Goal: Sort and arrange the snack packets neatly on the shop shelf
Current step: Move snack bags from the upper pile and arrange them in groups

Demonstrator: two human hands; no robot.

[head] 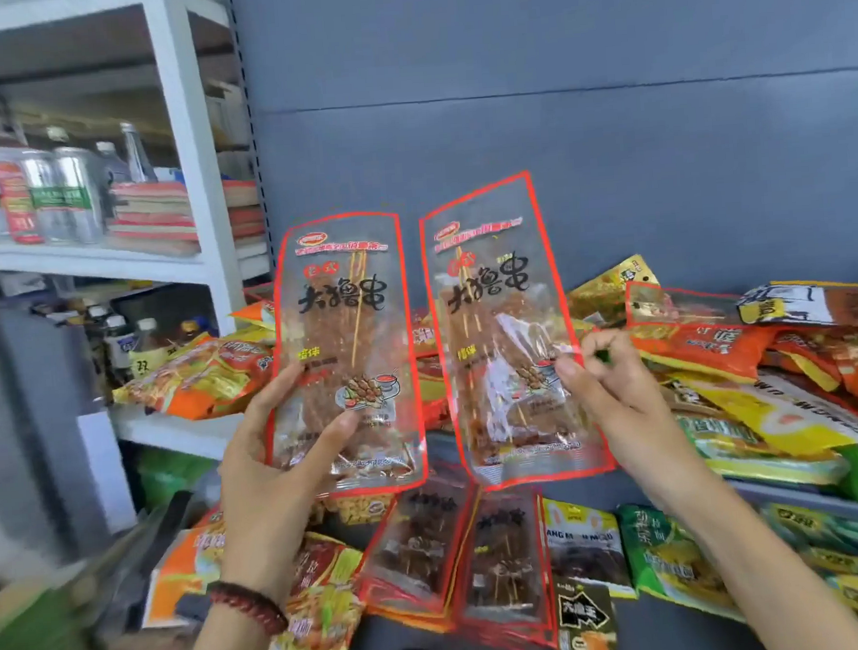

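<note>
I hold two matching clear skewer snack packets with red borders upright in front of the grey back wall. My left hand [274, 457] grips the left skewer packet [346, 330] at its lower left, thumb across the front. My right hand [609, 388] pinches the right skewer packet [492, 320] by its right edge. The right packet leans slightly to the left at its top. Two more of the same packets [463, 551] lie flat on the lower shelf below my hands.
A loose heap of orange, yellow and green snack packets [756, 383] covers the shelf [180, 433] behind and to the right. More green packets [687, 555] lie on the lower shelf. A white rack [190, 138] at left holds bottles [57, 193] and boxes.
</note>
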